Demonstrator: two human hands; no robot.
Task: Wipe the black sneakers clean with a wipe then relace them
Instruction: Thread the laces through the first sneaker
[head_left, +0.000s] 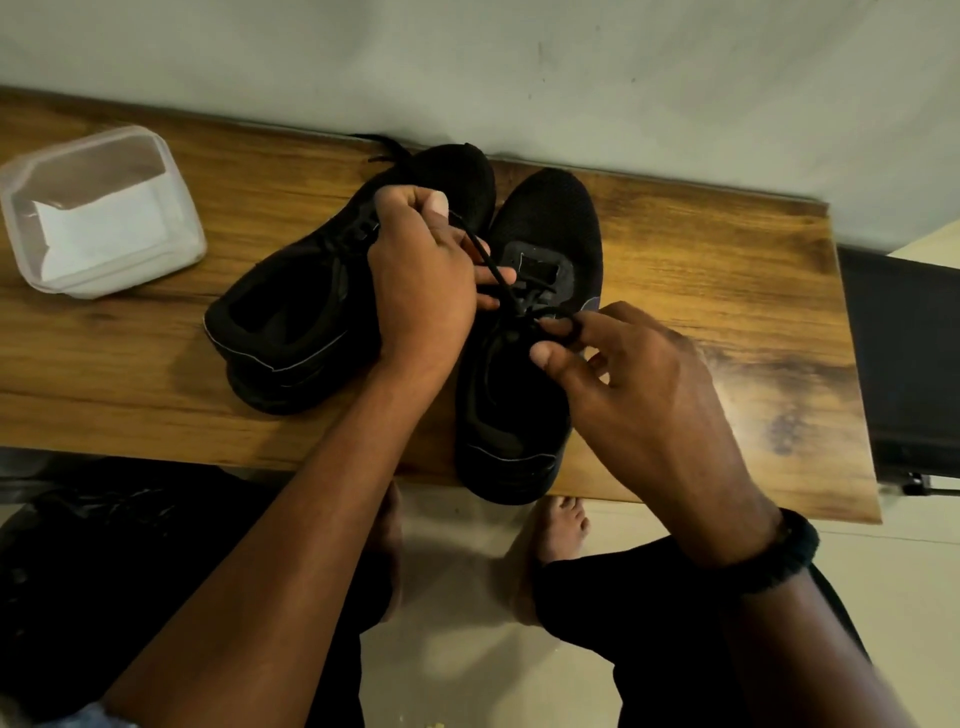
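Two black sneakers stand on a wooden table (727, 291). The left sneaker (291, 312) lies angled with its toe toward the wall. The right sneaker (524, 395) points straight away, its heel over the table's front edge. My left hand (421, 280) hovers between the two shoes and grips one end of a black lace (488, 265), pulled taut over the right sneaker's tongue. My right hand (639, 384) pinches the other lace end between thumb and forefinger at the right sneaker's eyelets.
A clear plastic container (98, 208) holding white wipes sits at the table's left. The wall runs right behind the shoes. A dark cabinet (909, 358) stands to the right of the table. My knees and bare feet are below the table's front edge.
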